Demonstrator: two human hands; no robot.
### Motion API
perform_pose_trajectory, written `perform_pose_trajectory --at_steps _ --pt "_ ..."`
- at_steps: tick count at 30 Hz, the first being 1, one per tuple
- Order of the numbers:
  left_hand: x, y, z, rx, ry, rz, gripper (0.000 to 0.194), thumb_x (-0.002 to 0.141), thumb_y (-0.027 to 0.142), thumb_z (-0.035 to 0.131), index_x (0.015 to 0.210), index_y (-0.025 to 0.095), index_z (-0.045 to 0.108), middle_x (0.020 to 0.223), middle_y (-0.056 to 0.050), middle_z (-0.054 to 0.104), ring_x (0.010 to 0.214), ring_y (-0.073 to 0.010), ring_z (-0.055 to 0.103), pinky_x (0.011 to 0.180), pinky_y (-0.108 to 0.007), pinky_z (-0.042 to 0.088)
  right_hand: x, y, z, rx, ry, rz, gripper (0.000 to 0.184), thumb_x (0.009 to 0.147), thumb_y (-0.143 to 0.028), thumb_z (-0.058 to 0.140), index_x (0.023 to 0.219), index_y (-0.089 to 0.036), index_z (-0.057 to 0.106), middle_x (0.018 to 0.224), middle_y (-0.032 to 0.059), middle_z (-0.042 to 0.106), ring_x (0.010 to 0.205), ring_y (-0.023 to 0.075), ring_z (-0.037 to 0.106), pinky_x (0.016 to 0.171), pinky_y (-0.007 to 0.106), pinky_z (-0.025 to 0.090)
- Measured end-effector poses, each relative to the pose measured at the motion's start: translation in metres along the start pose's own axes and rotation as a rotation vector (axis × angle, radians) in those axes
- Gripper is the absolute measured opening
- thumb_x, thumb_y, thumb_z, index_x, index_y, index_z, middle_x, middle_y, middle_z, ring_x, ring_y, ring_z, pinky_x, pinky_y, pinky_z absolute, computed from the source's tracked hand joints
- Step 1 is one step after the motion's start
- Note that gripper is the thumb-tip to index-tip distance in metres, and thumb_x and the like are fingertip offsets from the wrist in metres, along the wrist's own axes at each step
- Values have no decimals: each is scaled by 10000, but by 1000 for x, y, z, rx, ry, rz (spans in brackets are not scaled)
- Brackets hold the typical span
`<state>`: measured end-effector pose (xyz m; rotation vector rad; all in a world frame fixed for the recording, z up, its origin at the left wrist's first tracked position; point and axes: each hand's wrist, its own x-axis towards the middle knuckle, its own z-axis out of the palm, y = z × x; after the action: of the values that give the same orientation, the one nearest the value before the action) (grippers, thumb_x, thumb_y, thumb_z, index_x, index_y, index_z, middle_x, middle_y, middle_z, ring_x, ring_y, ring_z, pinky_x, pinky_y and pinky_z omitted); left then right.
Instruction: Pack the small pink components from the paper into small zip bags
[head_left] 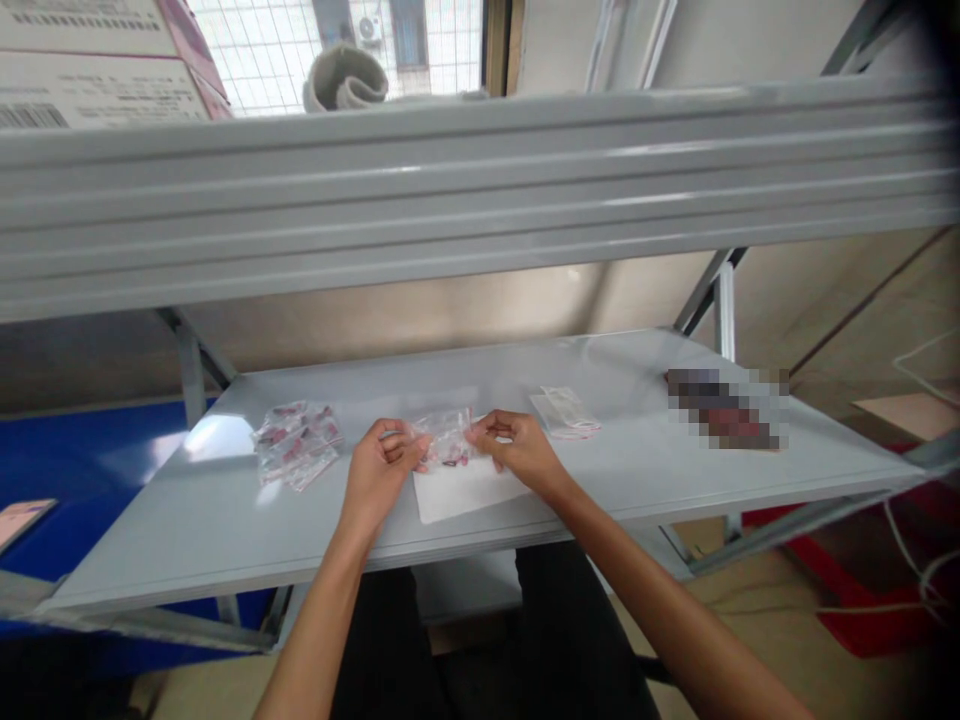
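Note:
Between my two hands is a small clear plastic bag [448, 437] with a few dark red bits near its lower edge. My left hand [386, 460] pinches its left side, and my right hand [510, 445] grips the right side with thumb and fingers. Beneath the bag lies a white sheet [465, 492] on the grey shelf top. Left of my left hand is a loose pile of clear bags [295, 440] with pink and dark red contents. To the right of my right hand rests a small stack of flat bags [564, 412].
A blurred-out item [724, 408] lies at the right of the grey shelf [637, 470]. Across the front at head height runs an upper shelf beam [480, 190]. White and pink boxes [97, 70] and a rolled grey cloth [345, 78] sit on it. Metal legs frame both sides.

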<state>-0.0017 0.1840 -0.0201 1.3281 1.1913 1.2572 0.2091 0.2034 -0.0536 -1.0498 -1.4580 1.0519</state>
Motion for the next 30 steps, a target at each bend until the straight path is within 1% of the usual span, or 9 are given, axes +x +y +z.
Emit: perform_pose_trajectory --at_steps 2,5,7,10,14,17,21,26,30 --pt "5 -2 1 49 14 33 370 722 393 823 921 184 591 794 -28 716 697 -181 693 606 -284 585 3 6 0 57 -4 35 378 750 -457 777 947 -173 625 823 41 683 575 138 619 357 190 407" --pt "10 -5 3 131 29 84 313 749 395 793 892 178 618 784 -28 701 657 -182 681 564 -293 590 5 11 1 104 -36 53 582 771 -423 760 1266 -210 540 853 10 669 569 143 644 328 173 397" --pt "12 -7 3 185 26 119 269 779 383 771 892 174 646 796 -36 708 653 -186 685 564 -294 591 5 14 3 97 -44 38 586 808 -417 727 1320 -207 538 861 16 663 577 142 652 331 170 409" --pt "14 -7 3 264 27 171 219 796 355 763 894 171 698 854 -63 740 660 -188 696 566 -279 577 6 19 4 64 -20 6 459 841 -427 689 1214 -168 621 926 63 685 600 139 667 345 172 426" --pt "16 -5 4 309 41 185 196 789 344 768 893 178 755 882 -71 768 636 -187 691 538 -270 558 7 24 5 51 15 -29 395 842 -456 686 1095 -153 656 987 97 701 624 149 686 359 183 448" --pt "17 -3 6 310 47 177 217 780 349 776 919 181 776 917 -74 779 638 -187 686 532 -281 569 7 25 4 86 34 -24 383 839 -478 690 1026 -145 654 894 80 699 598 150 678 366 194 454" --pt "17 -1 5 300 50 161 279 798 388 764 978 176 777 965 -89 778 684 -205 707 538 -302 595 8 25 2 140 37 20 357 820 -478 708 941 -148 645 700 29 679 495 124 609 386 211 453" --pt "9 -5 0 242 90 115 338 806 392 777 1048 161 729 1012 -100 771 762 -209 742 678 -338 635 10 26 -1 219 51 66 359 777 -482 741 891 -163 624 656 18 684 468 124 592 378 216 433" --pt "-5 -12 4 114 120 30 420 815 328 782 1178 159 656 1227 -155 717 904 -223 765 821 -381 637 9 24 -2 234 61 73 328 781 -461 738 867 -165 625 657 15 684 463 120 588 389 221 426"
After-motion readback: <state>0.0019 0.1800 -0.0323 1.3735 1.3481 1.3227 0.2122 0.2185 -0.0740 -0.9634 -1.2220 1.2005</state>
